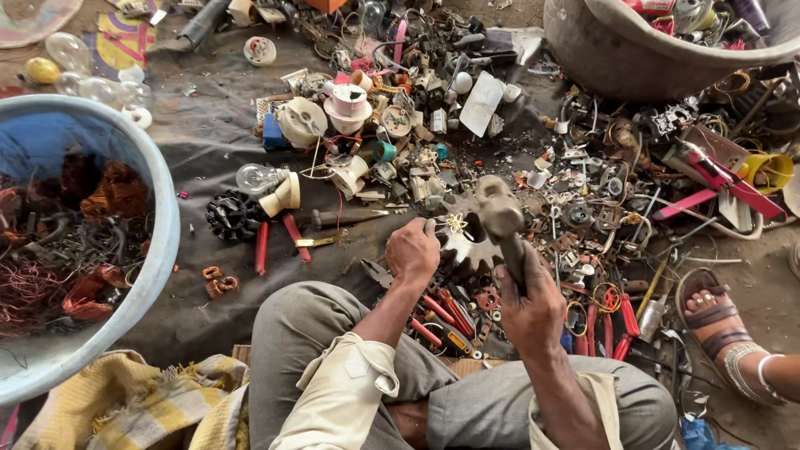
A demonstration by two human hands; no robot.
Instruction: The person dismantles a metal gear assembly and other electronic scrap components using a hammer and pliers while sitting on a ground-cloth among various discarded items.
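Head view over a scrap-strewn ground sheet (208,150): right hand (533,312) clenched around the handle of a raised hammer (500,212); left hand (412,250) pinching a small pale part (455,222) against a toothed metal gear (467,242), just under the hammer head. Blue tub (162,242) of copper wire at left, red-handled pliers (442,321) near the knees, another person's sandalled foot (721,329) at right.

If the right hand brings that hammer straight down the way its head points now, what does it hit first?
Most likely the small pale yellow metal piece pinched by the left hand on the rusty toothed gear wheel; the right hand holds the hammer above it, though depth is unclear.
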